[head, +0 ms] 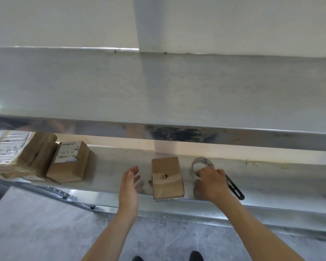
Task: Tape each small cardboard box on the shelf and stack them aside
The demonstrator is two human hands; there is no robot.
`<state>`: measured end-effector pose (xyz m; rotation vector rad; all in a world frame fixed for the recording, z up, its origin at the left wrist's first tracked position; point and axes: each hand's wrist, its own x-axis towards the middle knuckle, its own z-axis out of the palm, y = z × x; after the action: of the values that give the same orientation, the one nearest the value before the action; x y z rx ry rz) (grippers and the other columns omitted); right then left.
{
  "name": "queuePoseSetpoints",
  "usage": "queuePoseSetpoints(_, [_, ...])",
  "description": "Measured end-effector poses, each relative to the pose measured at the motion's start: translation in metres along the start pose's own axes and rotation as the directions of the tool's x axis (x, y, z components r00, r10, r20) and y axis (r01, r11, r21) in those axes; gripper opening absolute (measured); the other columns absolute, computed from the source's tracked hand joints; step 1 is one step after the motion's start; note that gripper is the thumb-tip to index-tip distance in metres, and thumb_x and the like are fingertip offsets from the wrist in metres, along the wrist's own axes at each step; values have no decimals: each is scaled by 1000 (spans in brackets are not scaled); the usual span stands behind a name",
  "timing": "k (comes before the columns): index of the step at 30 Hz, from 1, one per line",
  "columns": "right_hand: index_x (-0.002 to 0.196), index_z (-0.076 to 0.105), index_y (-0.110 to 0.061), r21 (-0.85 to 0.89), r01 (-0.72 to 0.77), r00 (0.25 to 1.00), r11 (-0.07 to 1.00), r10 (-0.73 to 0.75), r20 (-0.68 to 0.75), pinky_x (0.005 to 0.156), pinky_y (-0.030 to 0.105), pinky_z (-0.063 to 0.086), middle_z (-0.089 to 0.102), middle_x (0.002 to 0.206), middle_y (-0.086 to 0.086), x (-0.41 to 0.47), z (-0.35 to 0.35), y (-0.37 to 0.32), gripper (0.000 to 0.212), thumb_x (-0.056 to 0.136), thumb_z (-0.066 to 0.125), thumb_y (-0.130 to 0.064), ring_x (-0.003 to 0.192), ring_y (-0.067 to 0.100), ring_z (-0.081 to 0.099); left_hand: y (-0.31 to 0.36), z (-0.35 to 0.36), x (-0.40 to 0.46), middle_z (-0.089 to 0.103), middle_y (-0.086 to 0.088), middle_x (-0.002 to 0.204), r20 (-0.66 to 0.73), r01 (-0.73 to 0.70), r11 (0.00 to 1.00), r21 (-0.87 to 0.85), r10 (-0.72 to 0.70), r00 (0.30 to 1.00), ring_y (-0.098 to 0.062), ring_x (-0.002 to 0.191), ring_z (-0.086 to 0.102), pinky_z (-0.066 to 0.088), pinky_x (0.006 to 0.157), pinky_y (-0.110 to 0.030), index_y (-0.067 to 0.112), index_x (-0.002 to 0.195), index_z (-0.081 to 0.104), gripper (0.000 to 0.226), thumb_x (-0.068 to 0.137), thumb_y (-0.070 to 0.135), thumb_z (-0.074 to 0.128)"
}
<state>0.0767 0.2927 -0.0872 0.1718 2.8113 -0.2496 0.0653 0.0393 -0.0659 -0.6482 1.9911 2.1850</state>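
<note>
While my right hand (pixel 210 180) curls over the tape roll (pixel 202 162), my left hand (pixel 130 182) hangs open beside the small cardboard box (pixel 167 178) at the lower shelf (pixel 111 166) edge.

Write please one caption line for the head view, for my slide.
Right hand on the tape roll, left hand open beside a small cardboard box on the shelf.

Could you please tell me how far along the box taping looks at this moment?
Done: several boxes already sit grouped at the shelf's left end. In hand: the right hand is on the tape roll; the open left hand hovers beside one box. Left: taping that box and stacking it aside.
</note>
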Motion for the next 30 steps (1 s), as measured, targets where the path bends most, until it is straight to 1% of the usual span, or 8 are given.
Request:
queuePoseSetpoints(3, [126, 58, -29, -147, 11, 1000, 989, -14, -20, 100, 39, 30, 58, 130, -7, 4, -4, -3, 30, 99, 46, -26, 127, 18, 48, 13, 2, -1, 62, -1, 125, -31, -67, 996, 55, 69, 997, -14, 118, 58, 50, 71, -9, 25, 114, 62, 22, 108, 18, 42])
queuePoseSetpoints(6, [123, 59, -30, -45, -26, 995, 999, 22, -95, 95, 37, 35, 60, 124, -9, 2, -11, -1, 25, 102, 45, -27, 122, 18, 52, 28, 8, -5, 63, 5, 121, 32, -169, 961, 218, 166, 986, 7, 95, 62, 45, 64, -2, 24, 115, 63, 25, 102, 6, 51])
queuePoseSetpoints(11, [103, 70, -15, 392, 201, 950, 898, -81, -301, 83, 37, 47, 69, 103, -1, -22, -41, -4, 13, 98, 62, -24, 96, 22, 61, 53, 28, -9, 54, 29, 128, 363, -426, 785, 450, 275, 890, -6, 119, 56, 45, 100, -20, 51, 119, 51, 41, 98, 18, 62])
queuePoseSetpoints(15, [103, 71, -17, 439, 377, 895, 816, -199, -399, 76, 20, 42, 64, 95, -13, -43, -65, -17, 12, 97, 65, -25, 89, 9, 56, 70, 48, -11, 48, 27, 133, 539, -521, 681, 514, 217, 814, 4, 120, 47, 38, 99, -18, 39, 146, 42, 58, 94, 38, 68])
queuePoseSetpoints(18, [101, 70, -19, 446, 415, 881, 793, -229, -413, 73, 11, 37, 57, 88, -20, -49, -72, -21, 10, 97, 65, -27, 86, 5, 53, 76, 56, -11, 62, 26, 120, 539, -535, 703, 468, 253, 804, 7, 109, 59, 49, 95, -22, 43, 126, 59, 38, 90, 42, 72])
queuePoseSetpoints(22, [103, 69, -19, 455, 427, 880, 781, -243, -408, 73, 21, 41, 61, 91, -12, -51, -78, -24, 13, 98, 63, -29, 85, 7, 53, 80, 55, -13, 71, 19, 90, 464, -567, 716, 407, 373, 803, 1, 84, 67, 52, 79, -20, 43, 83, 70, 14, 89, 30, 75])
queuePoseSetpoints(27, [101, 70, -25, 402, 455, 880, 794, -332, -340, 68, 11, 37, 68, 91, -12, -51, -93, -30, 20, 99, 57, -41, 79, 6, 54, 83, 50, -14, 70, 21, 79, 407, -583, 694, 423, 429, 806, -1, 78, 64, 44, 68, -11, 26, 76, 72, 15, 90, 21, 74])
queuePoseSetpoints(30, [77, 63, -42, 448, 430, 898, 783, -321, -301, 69, 33, 46, 66, 75, -10, -47, -110, -38, 18, 94, 61, -46, 72, 11, 59, 82, 47, -11, 70, 22, 75, 362, -516, 725, 457, 378, 852, 2, 75, 63, 42, 65, -9, 26, 75, 72, 17, 90, 20, 71])
